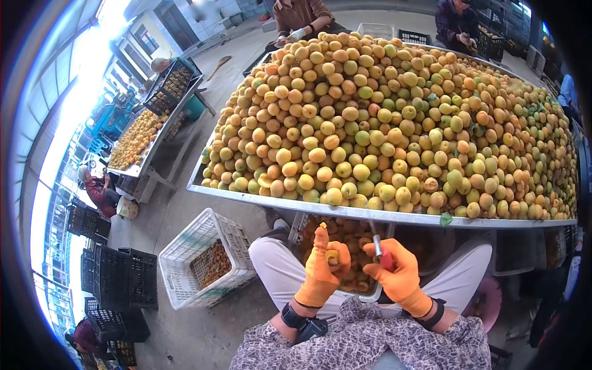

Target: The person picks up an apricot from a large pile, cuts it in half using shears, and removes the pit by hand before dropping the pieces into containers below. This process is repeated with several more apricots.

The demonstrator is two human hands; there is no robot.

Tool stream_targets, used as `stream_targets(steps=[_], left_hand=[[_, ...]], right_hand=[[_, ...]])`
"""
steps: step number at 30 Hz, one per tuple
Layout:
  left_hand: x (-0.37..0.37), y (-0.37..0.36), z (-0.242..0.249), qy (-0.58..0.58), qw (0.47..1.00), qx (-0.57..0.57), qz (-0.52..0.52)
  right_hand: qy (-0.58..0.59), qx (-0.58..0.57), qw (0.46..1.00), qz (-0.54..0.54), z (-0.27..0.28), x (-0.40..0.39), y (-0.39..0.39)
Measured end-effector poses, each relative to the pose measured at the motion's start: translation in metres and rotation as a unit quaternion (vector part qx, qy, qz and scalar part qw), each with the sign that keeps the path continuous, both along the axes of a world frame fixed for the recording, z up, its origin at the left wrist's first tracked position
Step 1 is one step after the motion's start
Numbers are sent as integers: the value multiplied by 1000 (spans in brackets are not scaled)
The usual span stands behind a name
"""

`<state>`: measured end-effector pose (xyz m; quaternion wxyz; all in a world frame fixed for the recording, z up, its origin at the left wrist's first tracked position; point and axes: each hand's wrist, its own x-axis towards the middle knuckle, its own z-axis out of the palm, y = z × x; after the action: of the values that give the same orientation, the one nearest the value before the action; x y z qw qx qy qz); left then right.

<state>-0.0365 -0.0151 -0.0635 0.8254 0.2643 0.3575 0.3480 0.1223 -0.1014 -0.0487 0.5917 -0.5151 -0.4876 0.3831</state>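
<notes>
My left hand [322, 271], in an orange glove, curls its fingers around a yellow apricot [333, 256]. The thumb points up, with a small yellow scrap at its tip. Opposite it, my right hand [398, 274], gloved in orange too, grips a small red-handled tool [386, 259] whose thin metal shaft points upward. Beneath both hands, between my knees, a crate [370, 293] holds apricot halves [356, 280]. Right in front, a big heap of whole apricots [370, 135] covers a metal-edged table [296, 203].
A white crate [179, 271] with brown pits [211, 264] inside stands to my left. Stacked black crates [126, 277] are farther left. Another apricot table [132, 145] lies beyond. Two people [302, 17] sit across the heap. A pink basin [490, 302] is at my right.
</notes>
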Motion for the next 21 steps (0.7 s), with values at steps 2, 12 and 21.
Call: stream_targets(steps=[2, 12, 21], left_hand=[[6, -3, -1, -18, 999, -11, -32], [42, -23, -17, 33, 999, 5, -35], [18, -9, -23, 132, 988, 46, -63]], right_hand=[[-50, 48, 998, 4, -8, -4, 2], [-303, -1, 953, 16, -14, 5, -6], [-275, -26, 945, -176, -22, 67, -32]])
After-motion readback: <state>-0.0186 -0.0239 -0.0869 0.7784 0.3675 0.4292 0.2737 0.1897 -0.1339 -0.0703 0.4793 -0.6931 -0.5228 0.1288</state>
